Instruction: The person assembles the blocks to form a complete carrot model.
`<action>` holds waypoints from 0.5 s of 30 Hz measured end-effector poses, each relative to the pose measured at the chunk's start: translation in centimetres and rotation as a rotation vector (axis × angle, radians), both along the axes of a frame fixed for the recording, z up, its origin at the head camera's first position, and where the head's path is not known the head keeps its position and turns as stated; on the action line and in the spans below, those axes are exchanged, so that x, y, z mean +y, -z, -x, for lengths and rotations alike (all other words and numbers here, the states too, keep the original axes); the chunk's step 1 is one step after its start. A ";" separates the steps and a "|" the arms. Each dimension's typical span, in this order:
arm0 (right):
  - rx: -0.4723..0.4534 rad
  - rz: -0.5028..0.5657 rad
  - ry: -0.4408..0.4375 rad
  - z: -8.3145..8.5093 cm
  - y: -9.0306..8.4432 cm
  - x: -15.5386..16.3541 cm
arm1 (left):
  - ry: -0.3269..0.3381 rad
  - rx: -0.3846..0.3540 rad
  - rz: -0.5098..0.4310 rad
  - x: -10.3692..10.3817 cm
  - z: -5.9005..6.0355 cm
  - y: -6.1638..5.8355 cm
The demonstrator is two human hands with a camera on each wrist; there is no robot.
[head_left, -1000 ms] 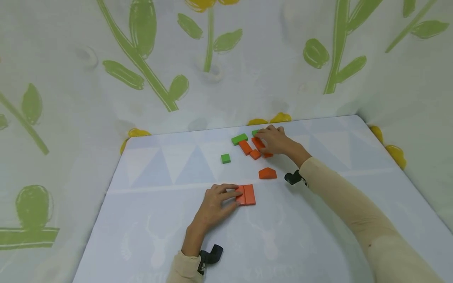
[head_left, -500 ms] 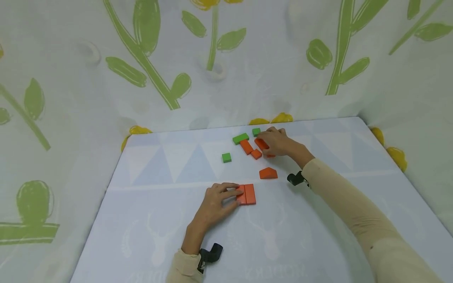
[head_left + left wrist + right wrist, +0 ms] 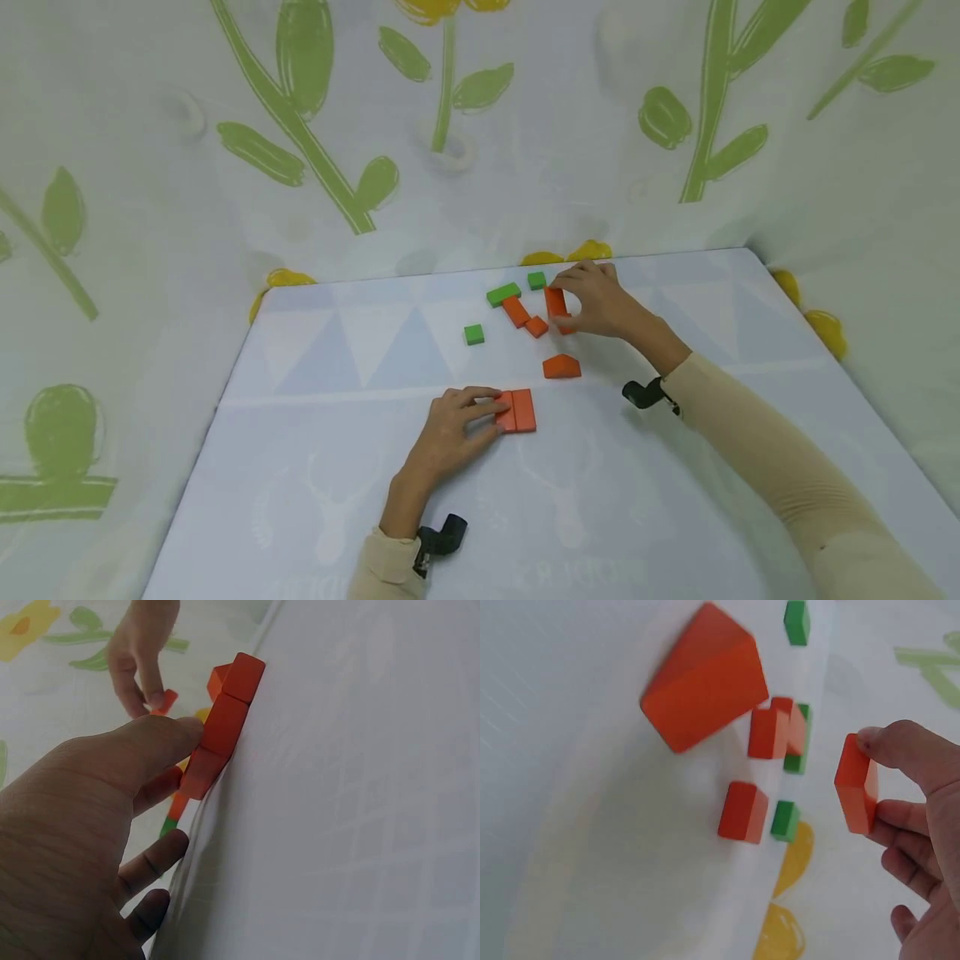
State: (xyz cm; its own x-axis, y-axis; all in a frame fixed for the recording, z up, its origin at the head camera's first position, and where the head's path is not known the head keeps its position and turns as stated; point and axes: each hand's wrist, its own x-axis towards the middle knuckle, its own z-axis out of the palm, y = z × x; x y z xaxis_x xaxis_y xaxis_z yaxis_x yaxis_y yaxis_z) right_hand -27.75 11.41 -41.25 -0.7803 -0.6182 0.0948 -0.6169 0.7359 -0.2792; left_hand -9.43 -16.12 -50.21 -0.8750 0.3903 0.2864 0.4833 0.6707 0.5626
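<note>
In the head view, my right hand (image 3: 603, 304) is over the far part of the table. It pinches an orange rectangular block (image 3: 855, 784) between thumb and fingers, off the table in the right wrist view. Another orange block (image 3: 567, 323) lies by the thumb. My left hand (image 3: 450, 433) rests at two orange blocks (image 3: 524, 410) lying side by side. Its thumb and fingers bracket the left one (image 3: 225, 724), and part of that block is hidden under the fingers.
An orange roof-shaped block (image 3: 562, 367) lies between the hands. Farther back are a long green block (image 3: 503, 294), an orange block (image 3: 516, 312), a small orange block (image 3: 536, 326) and two green cubes, one far (image 3: 537, 281), one left (image 3: 473, 334). A patterned sheet hangs behind.
My right hand has drawn slightly to the right with the orange block in its fingers, leaving the far green cube uncovered. The left hand has stayed at the paired blocks.
</note>
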 end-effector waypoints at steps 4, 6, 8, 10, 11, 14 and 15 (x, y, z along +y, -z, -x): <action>0.045 0.043 -0.045 -2.6 -0.1 0.6 | 0.006 0.006 0.001 0.0 0.0 -0.2; 0.065 0.069 -0.072 -4.1 0.0 0.6 | 0.009 0.018 0.005 0.0 0.1 -0.2; 0.083 0.089 -0.099 -5.5 0.1 0.6 | 0.011 0.028 0.006 -0.1 0.1 -0.2; 0.102 0.093 -0.120 -6.8 0.2 0.6 | 0.014 0.038 0.011 -0.1 0.2 -0.1; 0.110 0.095 -0.127 -7.4 0.2 0.6 | 0.015 0.040 0.011 -0.1 0.2 0.0; 0.131 0.091 -0.136 -8.9 0.5 0.5 | 0.016 0.043 0.009 0.0 0.2 0.1; 0.133 0.092 -0.138 -9.4 0.5 0.5 | 0.017 0.043 0.006 0.0 0.1 0.1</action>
State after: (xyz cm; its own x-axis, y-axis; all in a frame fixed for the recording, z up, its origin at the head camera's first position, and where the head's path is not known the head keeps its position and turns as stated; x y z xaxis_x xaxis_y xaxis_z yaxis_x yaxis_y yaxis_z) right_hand -18.37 11.90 -41.78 -0.6657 -0.7024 0.2522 -0.7460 0.6170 -0.2506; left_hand -9.55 -16.12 -50.34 -0.8554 0.4065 0.3211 0.5180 0.6659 0.5368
